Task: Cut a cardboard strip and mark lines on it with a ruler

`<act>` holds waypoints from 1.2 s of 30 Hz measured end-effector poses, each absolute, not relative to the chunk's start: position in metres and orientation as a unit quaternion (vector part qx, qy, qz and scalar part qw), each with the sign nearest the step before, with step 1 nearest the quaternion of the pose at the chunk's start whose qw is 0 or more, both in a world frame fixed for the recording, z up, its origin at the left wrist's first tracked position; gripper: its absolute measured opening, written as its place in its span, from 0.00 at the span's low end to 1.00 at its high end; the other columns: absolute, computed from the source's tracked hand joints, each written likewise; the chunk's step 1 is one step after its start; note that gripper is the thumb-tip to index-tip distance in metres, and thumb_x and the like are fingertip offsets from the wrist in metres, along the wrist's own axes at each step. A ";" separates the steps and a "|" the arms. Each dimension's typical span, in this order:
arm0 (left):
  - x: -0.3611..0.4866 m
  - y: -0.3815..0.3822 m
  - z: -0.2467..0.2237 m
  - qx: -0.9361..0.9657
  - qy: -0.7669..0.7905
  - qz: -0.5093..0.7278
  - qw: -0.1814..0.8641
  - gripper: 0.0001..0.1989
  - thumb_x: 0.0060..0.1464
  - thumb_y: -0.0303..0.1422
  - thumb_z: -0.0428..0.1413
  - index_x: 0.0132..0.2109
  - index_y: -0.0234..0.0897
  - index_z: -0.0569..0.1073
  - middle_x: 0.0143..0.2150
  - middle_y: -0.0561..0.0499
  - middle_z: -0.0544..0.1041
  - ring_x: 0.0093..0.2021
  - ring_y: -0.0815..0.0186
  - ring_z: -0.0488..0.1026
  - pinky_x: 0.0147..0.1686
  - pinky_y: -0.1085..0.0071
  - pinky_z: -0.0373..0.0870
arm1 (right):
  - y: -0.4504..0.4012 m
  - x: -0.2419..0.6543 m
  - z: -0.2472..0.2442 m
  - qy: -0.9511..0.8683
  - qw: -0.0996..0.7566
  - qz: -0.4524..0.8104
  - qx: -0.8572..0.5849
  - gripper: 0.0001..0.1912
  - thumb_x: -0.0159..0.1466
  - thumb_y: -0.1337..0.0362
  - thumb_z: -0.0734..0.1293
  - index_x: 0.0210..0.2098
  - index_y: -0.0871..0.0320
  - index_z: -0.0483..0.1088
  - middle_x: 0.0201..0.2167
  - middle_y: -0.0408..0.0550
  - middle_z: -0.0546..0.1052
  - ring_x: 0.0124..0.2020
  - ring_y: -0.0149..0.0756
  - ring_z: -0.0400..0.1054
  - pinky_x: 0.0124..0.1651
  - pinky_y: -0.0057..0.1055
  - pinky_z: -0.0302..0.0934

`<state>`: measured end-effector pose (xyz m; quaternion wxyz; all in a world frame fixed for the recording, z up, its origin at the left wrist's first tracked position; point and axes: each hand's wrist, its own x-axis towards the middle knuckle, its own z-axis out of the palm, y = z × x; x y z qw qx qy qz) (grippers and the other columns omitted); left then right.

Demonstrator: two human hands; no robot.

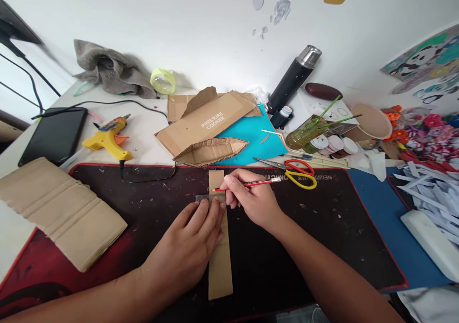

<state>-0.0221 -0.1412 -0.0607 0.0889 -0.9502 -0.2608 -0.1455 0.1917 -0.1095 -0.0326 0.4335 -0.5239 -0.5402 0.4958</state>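
A narrow cardboard strip lies lengthwise on the dark desk mat. Across its upper part rests a clear ruler, mostly hidden under my fingers. My left hand lies over the strip, fingertips pressing the ruler down. In my right hand is a red pencil, its tip on the strip just above the ruler. Beyond the strip stands a boat-shaped cardboard piece with raised walls.
Scissors lie right of the strip, with a black flask farther back. Leftward are a yellow glue gun and a cardboard sheet. Printed cardboard overlaps a blue sheet. Paper strips pile up at right.
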 end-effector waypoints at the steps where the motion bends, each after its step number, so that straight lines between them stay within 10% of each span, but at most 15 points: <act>1: -0.022 -0.141 -0.060 -0.950 -0.261 -0.146 0.088 0.22 0.76 0.34 0.51 0.68 0.28 0.77 0.67 0.37 0.80 0.64 0.50 0.74 0.63 0.54 0.68 | -0.110 0.191 -0.033 -0.541 0.427 0.501 -0.523 0.26 0.76 0.39 0.67 0.35 0.55 0.75 0.22 0.40 0.77 0.22 0.30 0.70 0.27 0.27 0.66; 36: -0.020 -0.139 -0.058 -0.950 -0.258 -0.154 0.089 0.23 0.77 0.32 0.46 0.67 0.28 0.78 0.65 0.40 0.82 0.63 0.51 0.74 0.62 0.53 0.69 | -0.106 0.190 -0.040 -0.545 0.388 0.517 -0.533 0.22 0.76 0.45 0.66 0.35 0.55 0.74 0.23 0.39 0.76 0.23 0.30 0.70 0.28 0.26 0.66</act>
